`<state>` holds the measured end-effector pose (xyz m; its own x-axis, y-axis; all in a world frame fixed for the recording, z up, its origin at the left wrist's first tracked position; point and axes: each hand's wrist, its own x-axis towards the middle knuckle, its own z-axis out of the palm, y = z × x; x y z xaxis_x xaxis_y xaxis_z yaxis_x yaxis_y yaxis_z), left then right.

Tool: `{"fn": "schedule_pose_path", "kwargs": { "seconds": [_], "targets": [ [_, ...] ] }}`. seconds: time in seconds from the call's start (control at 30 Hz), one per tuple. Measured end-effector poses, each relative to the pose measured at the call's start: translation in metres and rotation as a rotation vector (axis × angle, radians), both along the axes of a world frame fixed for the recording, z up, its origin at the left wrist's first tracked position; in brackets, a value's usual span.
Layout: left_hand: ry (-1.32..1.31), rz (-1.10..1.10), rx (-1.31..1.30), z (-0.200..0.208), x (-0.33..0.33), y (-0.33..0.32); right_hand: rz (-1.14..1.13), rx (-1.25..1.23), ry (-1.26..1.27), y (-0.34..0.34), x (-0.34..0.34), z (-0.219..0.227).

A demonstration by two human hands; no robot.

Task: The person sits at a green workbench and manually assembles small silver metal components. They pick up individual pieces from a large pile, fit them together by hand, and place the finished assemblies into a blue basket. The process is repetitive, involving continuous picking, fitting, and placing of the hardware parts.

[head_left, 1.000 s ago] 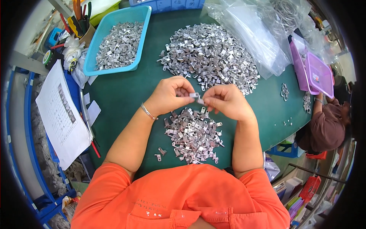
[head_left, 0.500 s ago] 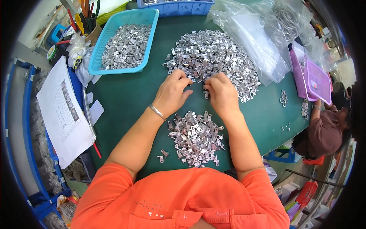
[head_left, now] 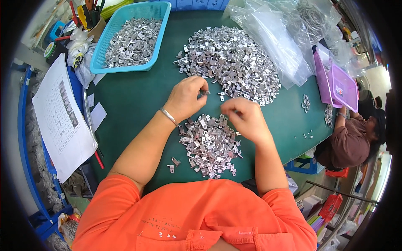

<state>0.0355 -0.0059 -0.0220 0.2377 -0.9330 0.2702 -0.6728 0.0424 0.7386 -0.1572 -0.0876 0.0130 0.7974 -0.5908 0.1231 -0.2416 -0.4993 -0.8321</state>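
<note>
One small metal piece [head_left: 204,92] sits pinched at the fingertips of the left hand [head_left: 186,98], just above the green table [head_left: 134,100]. Beside it, the right hand [head_left: 245,119] hovers with fingers curled together; whether it grips anything I cannot tell. Between and below the hands lies a small heap of metal pieces [head_left: 209,144], and beyond them spreads a larger heap [head_left: 230,62]. A blue basket [head_left: 161,35] of the same parts stands at the far left, clear plastic bags [head_left: 284,46] at the far right.
</note>
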Motion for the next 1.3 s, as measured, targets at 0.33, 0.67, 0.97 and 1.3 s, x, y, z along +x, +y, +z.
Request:
{"fn": "schedule_pose_path", "kwargs": {
  "seconds": [0.33, 0.67, 0.97, 1.3],
  "targets": [
    [0.529, -0.072, 0.125, 0.006, 0.000, 0.002, -0.255, -0.374, 0.183, -0.003, 0.017, -0.022],
    [1.010, -0.429, 0.180, 0.023, -0.013, 0.007, -0.058, 0.575, -0.010, 0.006, -0.014, 0.004],
    [0.238, 0.583, -0.566, 0.041, 0.065, 0.011, -0.365, -0.426, -0.069, -0.010, -0.015, -0.019],
    [-0.169, 0.192, -0.103, 0.013, 0.004, -0.003, -0.345, -0.805, -0.060, -0.011, 0.002, -0.032]
  ]
}}
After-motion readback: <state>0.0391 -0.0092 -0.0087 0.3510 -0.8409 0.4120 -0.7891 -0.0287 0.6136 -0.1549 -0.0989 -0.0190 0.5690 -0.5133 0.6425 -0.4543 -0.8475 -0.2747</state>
